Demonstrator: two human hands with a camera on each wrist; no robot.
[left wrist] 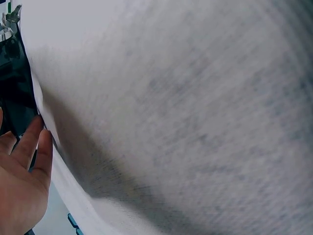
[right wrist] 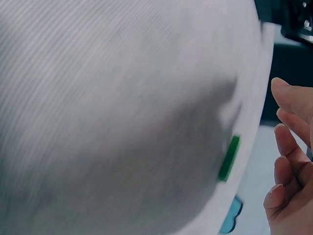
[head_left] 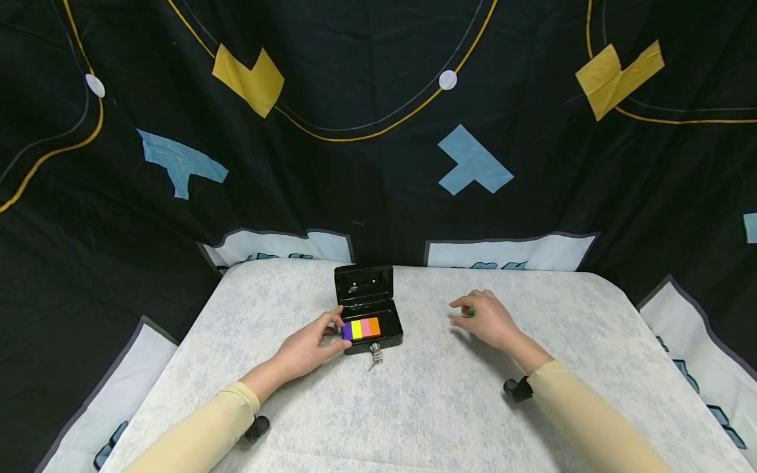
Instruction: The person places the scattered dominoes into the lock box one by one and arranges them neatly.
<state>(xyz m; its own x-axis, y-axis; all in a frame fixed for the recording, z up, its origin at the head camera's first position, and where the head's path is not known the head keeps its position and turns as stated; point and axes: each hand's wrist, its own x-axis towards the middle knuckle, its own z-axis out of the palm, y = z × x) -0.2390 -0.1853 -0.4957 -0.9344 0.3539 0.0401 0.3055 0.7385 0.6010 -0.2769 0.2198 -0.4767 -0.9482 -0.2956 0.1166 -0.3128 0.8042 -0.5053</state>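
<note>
A black metal box (head_left: 390,332) stands on the table with its lid (head_left: 363,284) raised. Inside lies a row of coloured blocks (head_left: 365,328): purple, yellow, pink and orange. Keys (head_left: 376,355) hang from the lock at the front. My left hand (head_left: 307,345) rests at the box's left side, thumb near the front corner and fingers spread along the edge. To the right, my right hand (head_left: 487,318) hovers low over the table, thumb and fingers apart. A green block (right wrist: 230,159) lies on the cloth beneath it, partly hidden by the fingers in the head view.
A pale patterned cloth (head_left: 414,414) covers the table. Behind it hangs a dark curtain (head_left: 378,190) with yellow, blue and white shapes. Each wrist carries a small black camera, such as the right wrist camera (head_left: 518,389).
</note>
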